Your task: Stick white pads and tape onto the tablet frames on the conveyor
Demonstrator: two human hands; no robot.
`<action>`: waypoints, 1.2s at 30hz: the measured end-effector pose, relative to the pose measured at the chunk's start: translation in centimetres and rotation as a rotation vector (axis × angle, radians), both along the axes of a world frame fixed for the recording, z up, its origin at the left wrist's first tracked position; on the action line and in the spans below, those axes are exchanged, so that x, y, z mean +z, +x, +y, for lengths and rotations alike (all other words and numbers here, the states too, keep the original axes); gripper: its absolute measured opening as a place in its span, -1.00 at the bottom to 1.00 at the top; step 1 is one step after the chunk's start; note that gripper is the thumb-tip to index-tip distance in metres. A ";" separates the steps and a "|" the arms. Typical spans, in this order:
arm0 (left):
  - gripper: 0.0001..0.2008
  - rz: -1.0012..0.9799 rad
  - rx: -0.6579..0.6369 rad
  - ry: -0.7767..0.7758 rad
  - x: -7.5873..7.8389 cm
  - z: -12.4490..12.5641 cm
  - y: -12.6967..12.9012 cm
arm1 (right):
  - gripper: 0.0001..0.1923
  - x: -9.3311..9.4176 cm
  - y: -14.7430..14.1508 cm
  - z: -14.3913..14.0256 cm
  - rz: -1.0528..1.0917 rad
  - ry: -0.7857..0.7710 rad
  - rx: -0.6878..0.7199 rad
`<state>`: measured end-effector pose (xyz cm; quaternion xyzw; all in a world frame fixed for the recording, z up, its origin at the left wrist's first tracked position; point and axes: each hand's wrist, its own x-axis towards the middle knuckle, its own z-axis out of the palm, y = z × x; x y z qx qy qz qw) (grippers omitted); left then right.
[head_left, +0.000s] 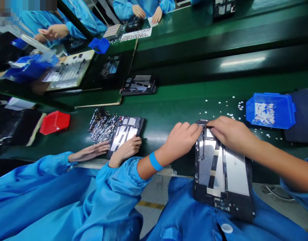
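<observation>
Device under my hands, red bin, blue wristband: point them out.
Device (221, 167), head view: middle of its exposed inside.
Red bin (55, 122), head view: middle of its surface.
Blue wristband (155, 161), head view: middle of the band.

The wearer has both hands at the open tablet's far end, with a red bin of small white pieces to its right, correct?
The bin of small white pieces right of the tablet is blue, not red, as the head view shows; the rest holds.

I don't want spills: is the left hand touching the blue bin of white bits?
Apart: head view shows right hand and green tabletop between left hand and blue bin.
</observation>
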<state>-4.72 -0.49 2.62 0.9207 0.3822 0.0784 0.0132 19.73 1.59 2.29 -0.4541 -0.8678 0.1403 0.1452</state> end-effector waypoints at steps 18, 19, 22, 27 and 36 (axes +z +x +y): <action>-0.59 -0.250 0.035 -0.200 1.2 2.6 -1.6 | -0.50 -1.0 3.0 -0.2 -0.038 0.172 0.181; -0.59 -0.299 0.073 -0.216 0.9 2.5 -1.4 | -0.49 -1.1 3.2 -0.2 -0.057 0.182 0.184; -0.63 -0.382 0.160 -0.314 0.4 2.5 -0.4 | -0.49 -0.9 2.6 0.0 -0.143 0.204 0.229; -0.76 -0.560 0.285 -0.537 0.3 3.3 1.3 | -0.56 0.7 2.5 -0.2 -0.019 0.163 0.183; -0.66 -0.688 0.513 -0.831 0.4 4.6 0.7 | -0.78 -2.0 14.3 -12.1 1.061 -0.352 -0.973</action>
